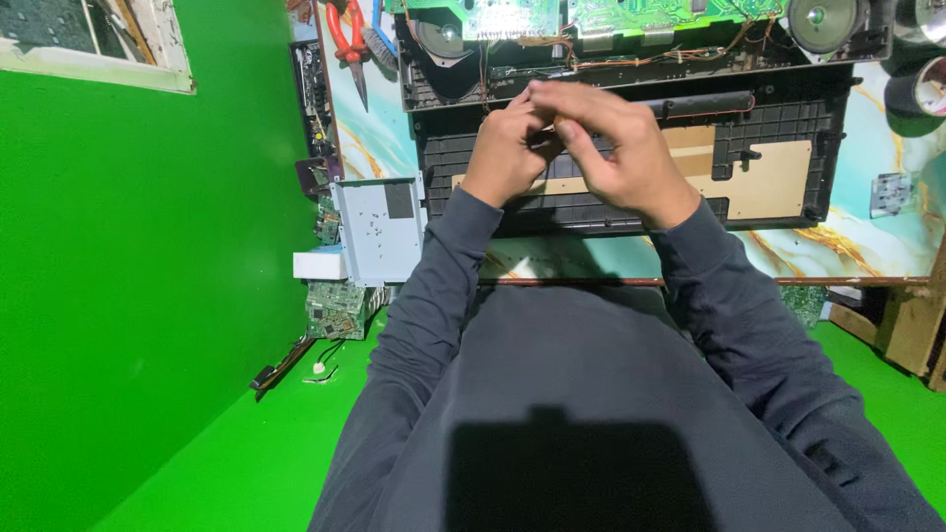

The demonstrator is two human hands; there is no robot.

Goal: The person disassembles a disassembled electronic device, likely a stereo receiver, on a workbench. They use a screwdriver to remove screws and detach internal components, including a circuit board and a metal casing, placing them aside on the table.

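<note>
My left hand (507,148) and my right hand (611,143) meet above an opened black plastic casing (778,118) on the table. Their fingertips pinch together around something small between them; I cannot tell what it is. The casing shows a tan inner panel (764,182). Beyond it lie green circuit boards (512,15), brown wires and round speakers (823,20). Both arms wear dark grey sleeves.
A grey metal plate (379,232) lies left of the casing, with loose circuit boards (335,310) below it. Red-handled pliers (347,39) lie at the far left of the marbled tabletop (867,246). Tape rolls (921,84) sit at the right. Green wall and floor surround the table.
</note>
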